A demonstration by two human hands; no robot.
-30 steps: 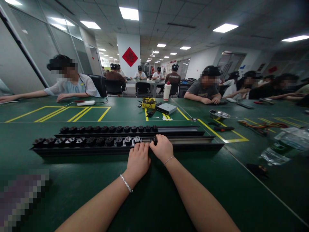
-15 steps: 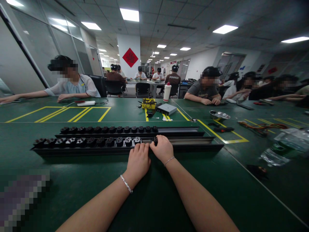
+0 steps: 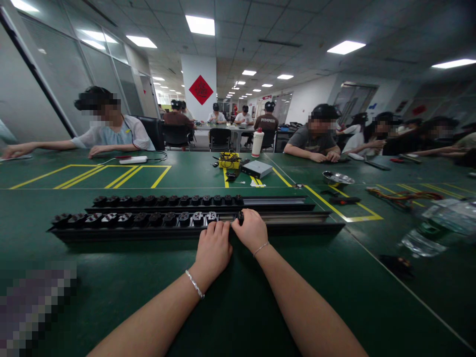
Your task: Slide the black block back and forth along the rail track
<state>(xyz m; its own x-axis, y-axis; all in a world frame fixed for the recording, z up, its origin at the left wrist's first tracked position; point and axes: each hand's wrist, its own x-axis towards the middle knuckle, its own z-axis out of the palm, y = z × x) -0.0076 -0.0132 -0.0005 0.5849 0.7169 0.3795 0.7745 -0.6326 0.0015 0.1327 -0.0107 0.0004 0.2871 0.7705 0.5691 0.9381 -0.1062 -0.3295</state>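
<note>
A long black rail lies across the table with a row of black socket modules in its left part. My left hand is closed over its near edge, just right of the last modules, with the thumb hidden. Beside it, my right hand pinches a small round black piece, seemingly a socket module, at the rail's channel. Most of that piece is hidden by my fingers. Behind lies a second black rail, also filled with modules on its left and showing a bare channel on its right.
On the green table stand a yellow box with cables, a grey box, a white bottle and a metal bowl. A clear plastic bottle lies at right. Co-workers sit across the table.
</note>
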